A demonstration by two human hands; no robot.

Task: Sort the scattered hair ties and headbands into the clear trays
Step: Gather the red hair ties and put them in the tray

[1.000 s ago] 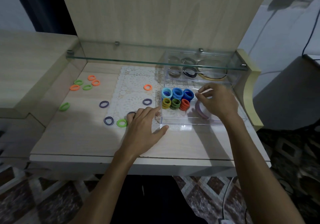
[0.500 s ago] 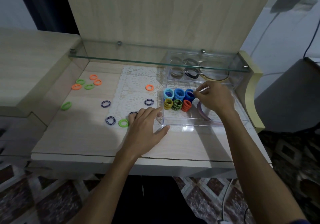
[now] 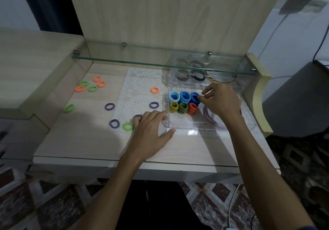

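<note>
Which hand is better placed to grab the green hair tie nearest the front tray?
Left. The left hand lies right beside that green hair tie; the right hand is busy at the blue ties.

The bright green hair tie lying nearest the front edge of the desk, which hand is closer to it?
Left. The left hand rests flat just right of the bright green hair tie, nearly touching it. The right hand is farther right, over the clear plastic tray.
</note>
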